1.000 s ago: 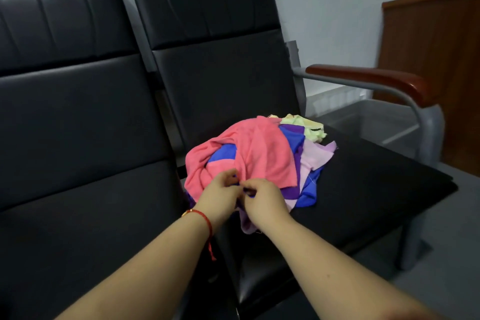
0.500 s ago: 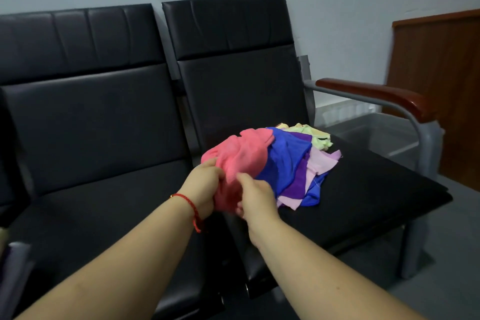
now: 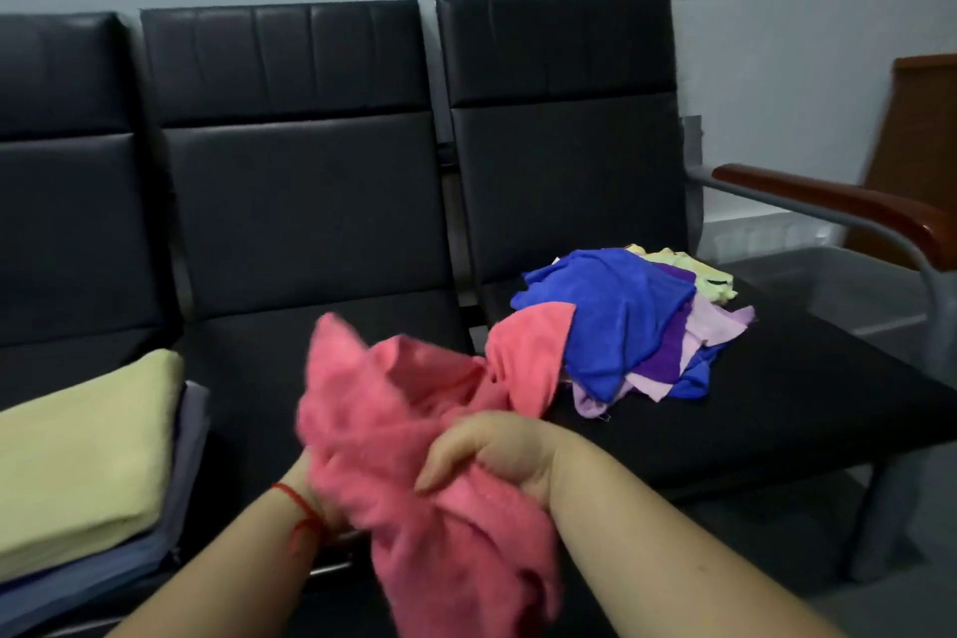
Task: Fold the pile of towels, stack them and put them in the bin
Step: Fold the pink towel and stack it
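Both hands hold a pink towel [image 3: 414, 435] above the near edge of the middle seat [image 3: 290, 326]. The right hand [image 3: 497, 461] has its fingers curled round the bunched cloth. The left hand [image 3: 310, 492] is mostly hidden under the towel; its grip cannot be told. One corner of the pink towel trails right, touching the pile of towels [image 3: 632, 321] on the right seat [image 3: 777, 404]. A blue towel [image 3: 611, 311] lies on top of that pile. A clear bin [image 3: 849, 275] stands far right, beyond the armrest [image 3: 849, 202]. Folded cloths [image 3: 77, 471], yellow on top, lie stacked on the left seat.
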A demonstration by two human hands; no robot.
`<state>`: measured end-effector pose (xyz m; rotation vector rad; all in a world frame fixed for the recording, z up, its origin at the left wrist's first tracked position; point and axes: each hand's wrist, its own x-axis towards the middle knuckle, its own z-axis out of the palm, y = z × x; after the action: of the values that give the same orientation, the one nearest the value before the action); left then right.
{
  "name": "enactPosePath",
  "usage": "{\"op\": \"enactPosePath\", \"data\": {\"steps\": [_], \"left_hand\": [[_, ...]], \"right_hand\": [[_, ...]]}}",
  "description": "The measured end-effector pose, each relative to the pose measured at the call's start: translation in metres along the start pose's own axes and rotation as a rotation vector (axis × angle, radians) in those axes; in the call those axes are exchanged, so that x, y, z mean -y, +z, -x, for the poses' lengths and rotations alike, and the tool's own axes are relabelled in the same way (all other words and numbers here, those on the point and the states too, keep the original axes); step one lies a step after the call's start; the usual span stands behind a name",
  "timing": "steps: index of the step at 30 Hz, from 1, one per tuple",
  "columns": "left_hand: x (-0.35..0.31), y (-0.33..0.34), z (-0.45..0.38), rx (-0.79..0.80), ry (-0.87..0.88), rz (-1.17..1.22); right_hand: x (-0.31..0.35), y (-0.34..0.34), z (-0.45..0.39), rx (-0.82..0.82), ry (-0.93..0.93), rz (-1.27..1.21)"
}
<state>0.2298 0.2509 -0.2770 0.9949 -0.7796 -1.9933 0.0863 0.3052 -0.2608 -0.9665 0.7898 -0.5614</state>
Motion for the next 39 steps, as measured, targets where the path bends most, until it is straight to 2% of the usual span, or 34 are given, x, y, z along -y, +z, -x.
{"op": "enactPosePath", "data": {"steps": [2, 6, 8, 10, 14, 16, 19, 21, 26, 29, 33, 37, 39], "left_hand": [[0.003, -0.019, -0.001, -0.066, 0.007, -0.017], [0.013, -0.039, 0.006, -0.130, -0.020, -0.047], [0.020, -0.049, 0.009, -0.134, -0.050, -0.038], [0.026, -0.049, 0.009, -0.129, -0.069, -0.082], [0.030, -0.038, 0.021, 0.027, -0.101, -0.128], [0.031, -0.042, 0.025, 0.089, -0.102, -0.154], [0.031, -0.045, 0.033, 0.134, -0.095, -0.295], [0.034, -0.048, 0.035, 0.092, -0.072, -0.410], [0.027, -0.060, 0.038, 0.013, 0.021, -0.438], [0.022, -0.073, 0.041, -0.111, 0.153, -0.464], [0.015, -0.085, 0.050, -0.324, 0.207, -0.387], [0.004, -0.093, 0.067, -0.356, 0.192, -0.267], [-0.001, -0.100, 0.075, -0.323, 0.236, -0.329]], "right_hand": [[-0.011, 0.004, -0.015, 0.044, 0.184, 0.203], [-0.018, -0.016, -0.030, -0.301, 0.408, 0.408], [-0.022, -0.022, -0.035, -0.344, 0.462, 0.321], [-0.022, -0.019, -0.040, -0.392, 0.389, 0.156], [-0.022, -0.010, -0.054, -0.559, 0.102, 0.002], [-0.026, -0.007, -0.059, -0.598, -0.004, 0.011], [-0.033, -0.001, -0.062, -0.603, -0.071, 0.191], [-0.036, 0.008, -0.063, -0.511, -0.086, 0.212], [-0.030, 0.016, -0.060, -0.391, -0.094, 0.025], [-0.028, 0.016, -0.055, -0.395, -0.095, 0.021], [-0.024, 0.010, -0.043, -0.433, 0.026, 0.027], [-0.016, -0.004, -0.025, -0.474, 0.101, 0.045], [-0.013, -0.012, -0.015, -0.515, 0.062, 0.039]]}}
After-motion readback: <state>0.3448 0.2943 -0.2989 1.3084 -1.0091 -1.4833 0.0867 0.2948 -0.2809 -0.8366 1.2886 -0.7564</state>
